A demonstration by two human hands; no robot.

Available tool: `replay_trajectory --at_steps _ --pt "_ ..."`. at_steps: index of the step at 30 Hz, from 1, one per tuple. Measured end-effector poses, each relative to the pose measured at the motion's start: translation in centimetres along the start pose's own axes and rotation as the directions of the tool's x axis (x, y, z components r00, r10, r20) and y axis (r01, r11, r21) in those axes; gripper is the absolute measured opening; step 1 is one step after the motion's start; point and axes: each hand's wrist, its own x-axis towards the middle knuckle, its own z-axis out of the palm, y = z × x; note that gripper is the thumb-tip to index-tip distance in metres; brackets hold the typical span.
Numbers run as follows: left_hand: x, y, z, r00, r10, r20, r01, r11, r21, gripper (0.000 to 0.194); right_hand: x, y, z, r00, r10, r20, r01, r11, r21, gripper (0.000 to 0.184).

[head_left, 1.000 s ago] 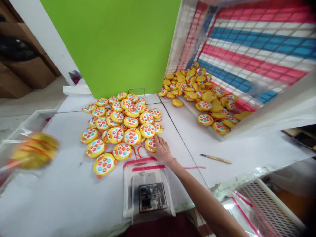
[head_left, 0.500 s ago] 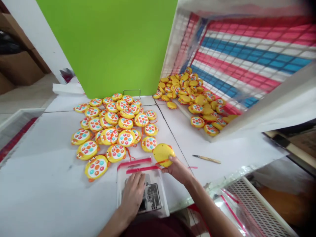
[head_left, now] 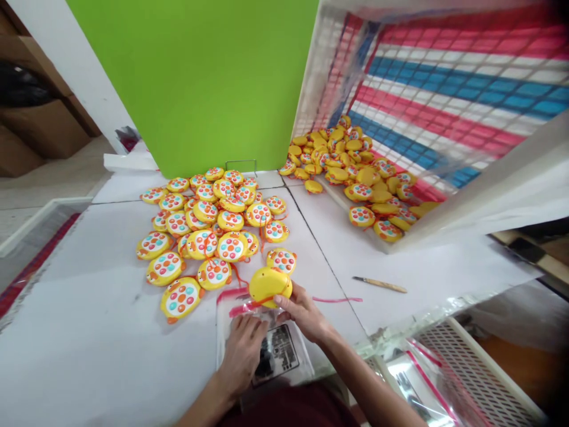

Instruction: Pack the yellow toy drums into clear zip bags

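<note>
My right hand [head_left: 304,314] grips a yellow oval toy [head_left: 267,283], its plain back turned up and an orange cord across it. The toy is above the mouth of a clear plastic bag [head_left: 303,354] with a pink-red strip along its top and black print on its front. At the bag's mouth, my left hand [head_left: 243,347] has its fingers curled onto the plastic; the fingertips are partly hidden. Just beyond lies a pile of similar toys [head_left: 231,246], most with white faces and coloured dots showing.
A wood-handled knife [head_left: 380,284] and a pink strip [head_left: 338,300] lie on the white table at right. More yellow toys [head_left: 368,176] fill a mesh-sided crate. A green board [head_left: 195,83] stands behind the pile. Below right, more bags [head_left: 420,379] rest on a white basket [head_left: 471,365].
My right hand has brought the yellow toy left, over the bag's mouth. My left fingers have curled at the bag's edge. The pink strip by the knife shows more fully; the view has shifted slightly.
</note>
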Motion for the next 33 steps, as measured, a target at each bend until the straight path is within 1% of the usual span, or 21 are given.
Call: replay_trajectory --at_steps 3,5,7,9,10,11,12,13,14,15,16,17,18,19,21,25,27,29,30,32,33 --pt "-0.1 0.3 -0.8 0.996 0.065 -0.061 -0.068 0.996 -0.052 0.030 -0.6 -0.1 0.2 0.998 -0.009 0.055 0.023 0.969 -0.244 0.045" --pt "0.0 0.5 -1.6 0.991 0.097 -0.095 -0.106 0.990 -0.093 0.030 -1.0 -0.1 0.1 0.996 -0.027 0.084 0.062 0.887 -0.457 0.043" --pt "-0.1 0.5 -2.5 0.989 0.104 -0.101 -0.118 0.983 -0.141 0.029 -1.3 -0.1 -0.1 0.994 -0.041 0.103 0.097 0.773 -0.627 0.041" --pt "-0.3 0.1 -3.4 0.991 0.063 -0.114 -0.085 0.976 -0.202 0.026 -1.7 -0.3 -0.2 0.992 -0.034 0.122 0.111 0.699 -0.707 0.039" --pt "-0.4 -0.2 -3.9 0.990 -0.002 -0.138 -0.030 0.972 -0.235 0.024 -1.8 -0.4 -0.2 0.992 -0.028 0.127 0.111 0.684 -0.721 0.038" --pt "-0.5 -0.5 -4.4 0.980 -0.106 -0.166 0.058 0.961 -0.271 0.022 -2.0 -0.6 -0.2 0.991 -0.023 0.128 0.110 0.679 -0.726 0.038" --pt "-0.5 -0.8 -4.8 0.952 -0.246 -0.182 0.180 0.930 -0.320 0.019 -2.0 -0.8 -0.2 0.992 -0.019 0.129 0.107 0.680 -0.726 0.037" --pt "-0.4 -1.0 -5.2 0.900 -0.404 -0.162 0.320 0.867 -0.382 0.018 -2.1 -1.0 -0.1 0.992 -0.012 0.130 0.102 0.683 -0.723 0.037" --pt "-0.2 -1.2 -5.4 0.829 -0.550 -0.101 0.454 0.767 -0.453 0.018 -2.0 -1.1 0.0 0.991 -0.003 0.130 0.097 0.685 -0.722 0.036" --pt "0.1 -1.3 -5.5 0.759 -0.651 0.001 0.556 0.647 -0.521 0.021 -2.0 -1.3 0.0 0.991 0.003 0.130 0.093 0.683 -0.725 0.035" --pt "0.5 -1.4 -5.6 0.706 -0.698 0.120 0.621 0.529 -0.578 0.024 -1.9 -1.3 0.1 0.991 0.009 0.132 0.091 0.680 -0.728 0.035" --pt "0.9 -1.4 -5.5 0.679 -0.698 0.228 0.653 0.433 -0.622 0.025 -1.9 -1.4 0.1 0.991 0.014 0.135 0.089 0.676 -0.731 0.035" --pt "1.3 -1.3 -5.3 0.670 -0.678 0.301 0.664 0.366 -0.652 0.026 -1.9 -1.4 0.2 0.991 0.020 0.134 0.086 0.671 -0.737 0.035" --pt "1.7 -1.2 -5.1 0.673 -0.658 0.338 0.662 0.331 -0.673 0.025 -1.9 -1.5 0.1 0.991 0.027 0.131 0.080 0.662 -0.745 0.035" --pt "2.2 -1.1 -4.8 0.674 -0.651 0.349 0.658 0.314 -0.685 0.024 -2.1 -1.5 -0.1 0.991 0.044 0.124 0.068 0.636 -0.768 0.037" --pt "2.6 -1.1 -4.7 0.673 -0.694 0.257 0.639 0.370 -0.674 0.024 -2.6 -2.1 -0.6 0.990 0.059 0.131 0.075 0.567 -0.820 0.042" --pt "2.7 -1.0 -4.8 0.682 -0.696 0.225 0.625 0.395 -0.673 0.025 -2.5 -2.6 -0.9 0.979 0.087 0.182 0.106 0.548 -0.830 0.042" --pt "2.7 -0.8 -4.9 0.694 -0.683 0.227 0.617 0.402 -0.676 0.025 -2.1 -3.1 -0.9 0.950 0.142 0.277 0.157 0.548 -0.822 0.038" --pt "2.7 -0.6 -4.9 0.700 -0.672 0.240 0.614 0.396 -0.683 0.024 -1.9 -3.3 -0.9 0.927 0.181 0.327 0.180 0.551 -0.815 0.036" --pt "2.6 -0.1 -4.7 0.717 -0.642 0.271 0.603 0.376 -0.704 0.022 -1.4 -3.6 -0.8 0.867 0.275 0.416 0.215 0.547 -0.809 0.033" --pt "2.6 0.2 -4.6 0.726 -0.627 0.282 0.598 0.372 -0.710 0.022 -1.3 -3.6 -0.6 0.838 0.317 0.445 0.233 0.529 -0.816 0.034"
